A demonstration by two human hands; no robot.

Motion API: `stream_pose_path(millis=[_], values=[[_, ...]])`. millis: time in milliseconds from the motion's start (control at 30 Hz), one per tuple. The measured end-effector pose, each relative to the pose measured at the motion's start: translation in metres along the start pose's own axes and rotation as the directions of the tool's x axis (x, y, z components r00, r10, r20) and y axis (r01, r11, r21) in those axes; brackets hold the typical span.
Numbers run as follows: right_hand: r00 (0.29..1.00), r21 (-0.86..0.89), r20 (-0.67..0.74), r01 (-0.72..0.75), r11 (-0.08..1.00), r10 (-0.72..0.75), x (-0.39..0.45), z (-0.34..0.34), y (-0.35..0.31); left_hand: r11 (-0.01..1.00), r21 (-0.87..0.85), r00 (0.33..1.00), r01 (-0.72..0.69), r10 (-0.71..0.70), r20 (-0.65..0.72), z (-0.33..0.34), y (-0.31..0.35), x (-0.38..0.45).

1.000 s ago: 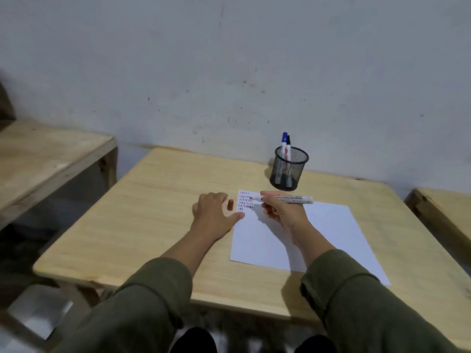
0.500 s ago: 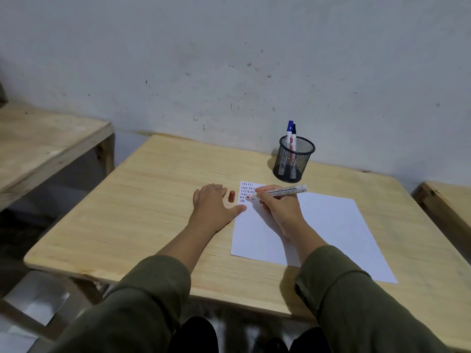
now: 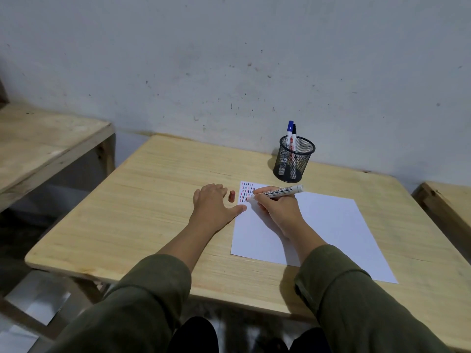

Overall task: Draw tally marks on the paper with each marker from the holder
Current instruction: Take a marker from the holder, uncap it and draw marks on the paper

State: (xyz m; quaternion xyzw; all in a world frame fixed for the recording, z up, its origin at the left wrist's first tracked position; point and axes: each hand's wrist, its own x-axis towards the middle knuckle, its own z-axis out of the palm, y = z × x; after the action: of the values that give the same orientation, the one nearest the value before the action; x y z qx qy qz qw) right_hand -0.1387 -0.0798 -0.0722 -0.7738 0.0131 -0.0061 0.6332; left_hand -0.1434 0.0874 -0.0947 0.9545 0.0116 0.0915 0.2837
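Observation:
A white sheet of paper (image 3: 328, 225) lies on the wooden table (image 3: 153, 200), with rows of small red, blue and black tally marks (image 3: 246, 190) in its top left corner. My right hand (image 3: 279, 212) grips a white marker (image 3: 276, 192), its tip touching the paper at the lowest row of marks. My left hand (image 3: 212, 206) rests flat on the table, its thumb on the paper's left edge. A red marker cap (image 3: 231, 196) stands beside the left fingers. A black mesh holder (image 3: 293, 159) behind the paper holds a blue-capped marker (image 3: 289, 133) and a black-capped marker (image 3: 294, 136).
The table stands against a grey wall (image 3: 229, 59). Another wooden table (image 3: 38, 143) is at the left and a third surface (image 3: 448, 200) at the right edge. Dark floor and white sheets (image 3: 38, 301) show below left.
The marker tip has shifted slightly down and left along the tally rows, and the marker's back end has tilted up. My head moved, shifting the view. The left hand stays put.

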Motion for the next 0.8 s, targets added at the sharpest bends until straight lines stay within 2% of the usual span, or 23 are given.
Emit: stream_pose_path(millis=[333,800], values=[[1.0,-0.035,0.004,0.0,0.999,0.0,0.0016,-0.0004,0.0011,1.0,-0.001,1.0,0.001,-0.001,-0.001,0.0012,-0.0012,-0.0001],[1.0,0.03,0.011,-0.013,0.999,0.013,-0.004,-0.0009,-0.0039,1.0,-0.007,1.0,0.01,-0.01,0.001,-0.0033,0.0034,-0.0033]])
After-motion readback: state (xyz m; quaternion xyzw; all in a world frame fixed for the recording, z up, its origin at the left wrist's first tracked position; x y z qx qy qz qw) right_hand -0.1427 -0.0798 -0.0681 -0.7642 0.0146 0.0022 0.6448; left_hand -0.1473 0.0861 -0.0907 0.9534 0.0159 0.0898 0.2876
